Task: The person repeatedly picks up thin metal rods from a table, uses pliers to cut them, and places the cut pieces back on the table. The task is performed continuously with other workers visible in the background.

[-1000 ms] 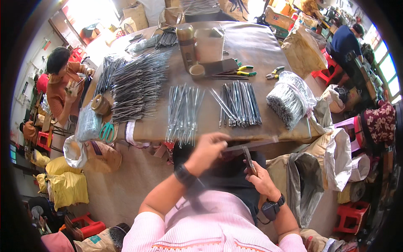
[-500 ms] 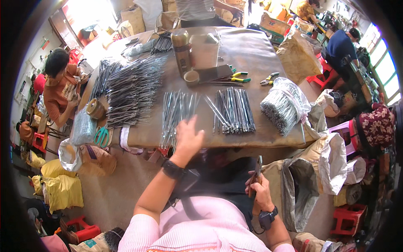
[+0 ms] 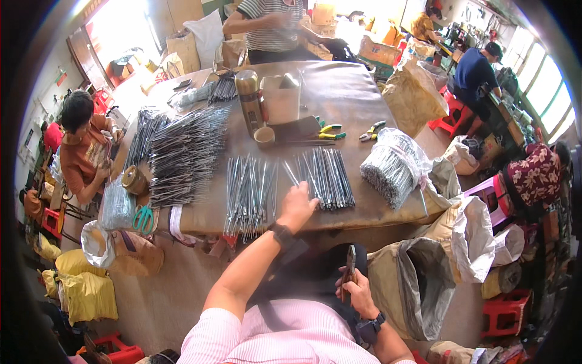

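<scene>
My left hand (image 3: 297, 208) reaches palm down over the table's near edge, thumb apart from the fingers. Its fingertips are at the lower ends of a few slanted thin metal rods (image 3: 291, 172); a firm hold on them does not show. Just right of these lies a row of dark metal rods (image 3: 329, 179), side by side. Left of the hand is another row of shiny rods (image 3: 248, 191), less even. Low in front of my body, my right hand (image 3: 362, 293) is closed around a pair of pliers (image 3: 349, 270), jaws upward.
A large pile of rods (image 3: 188, 158) covers the table's left side, near green-handled scissors (image 3: 143, 219). A tied rod bundle (image 3: 391, 167) lies at right. Behind stand a flask (image 3: 249, 103), a cup (image 3: 264, 137) and yellow-green pliers (image 3: 331, 131). Open sacks (image 3: 424, 285) stand right of my legs.
My left hand has moved right, from the left row to the slanted rods by the right row. My right hand still holds the pliers. The view has shifted, and the person across the table has moved.
</scene>
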A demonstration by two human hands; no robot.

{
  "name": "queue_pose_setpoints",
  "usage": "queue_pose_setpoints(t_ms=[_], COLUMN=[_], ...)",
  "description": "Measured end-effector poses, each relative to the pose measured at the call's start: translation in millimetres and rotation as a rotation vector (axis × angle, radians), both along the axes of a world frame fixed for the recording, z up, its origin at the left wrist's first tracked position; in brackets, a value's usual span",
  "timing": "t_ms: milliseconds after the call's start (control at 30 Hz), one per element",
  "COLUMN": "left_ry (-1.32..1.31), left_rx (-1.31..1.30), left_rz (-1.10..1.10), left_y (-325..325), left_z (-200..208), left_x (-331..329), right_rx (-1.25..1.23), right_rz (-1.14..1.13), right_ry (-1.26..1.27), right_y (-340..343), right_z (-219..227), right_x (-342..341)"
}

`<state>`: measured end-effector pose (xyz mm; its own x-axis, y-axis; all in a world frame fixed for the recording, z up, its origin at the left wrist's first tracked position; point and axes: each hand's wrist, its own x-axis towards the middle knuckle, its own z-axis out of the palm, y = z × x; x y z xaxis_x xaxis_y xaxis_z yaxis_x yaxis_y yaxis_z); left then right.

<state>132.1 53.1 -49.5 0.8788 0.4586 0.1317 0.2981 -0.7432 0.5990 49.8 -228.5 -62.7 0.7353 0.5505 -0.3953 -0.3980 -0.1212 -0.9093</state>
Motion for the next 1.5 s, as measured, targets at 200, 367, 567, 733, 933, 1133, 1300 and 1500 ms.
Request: queue_pose_setpoints(t_ms=[200, 367, 567, 733, 933, 1133, 1300, 1500], left_ry=[-0.055, -0.099, 0.051, -0.068, 0.024, -0.047, -0.042, -0.011], left_rx=[-0.339, -0.751, -0.945, -1.294, -1.784, -1.811, -1.76, -1.793], left_rz=[0.079, 0.116, 0.051, 0.099, 0.041, -0.092, -0.115, -0.128], left_y=[19.4, 42.9, 49.6, 41.2, 45.3, 25.3, 9.0, -4.4], left_z=[3.6, 3.4, 10.0, 13.3, 28.4, 62.2, 79.6, 86.4], left_x=[-1.6, -14.2, -16.0, -20.5, -33.9, -66.5, -88.6, -97.8], right_rx=[-0.057, 0.044, 0.079, 0.168, 0.621, 0.544, -0.135, -0.315], right_rz=[-0.04, -0.178, -0.276, -0.374, -0.5, -0.561, -0.543, -0.517], right_ry=[-0.008, 0.072, 0.099, 0.089, 0.324, 0.156, -0.291, -0.229], right_y=[-6.9, -12.0, -12.0, -16.9, -35.8, -45.4, -49.8, -35.5], right_z=[-3.1, -3.6, 3.2, 3.8, 11.0, 11.5, -0.2, -3.6], right_x=[4.3, 11.6, 30.6, 48.5, 96.3, 158.3, 214.3, 261.8])
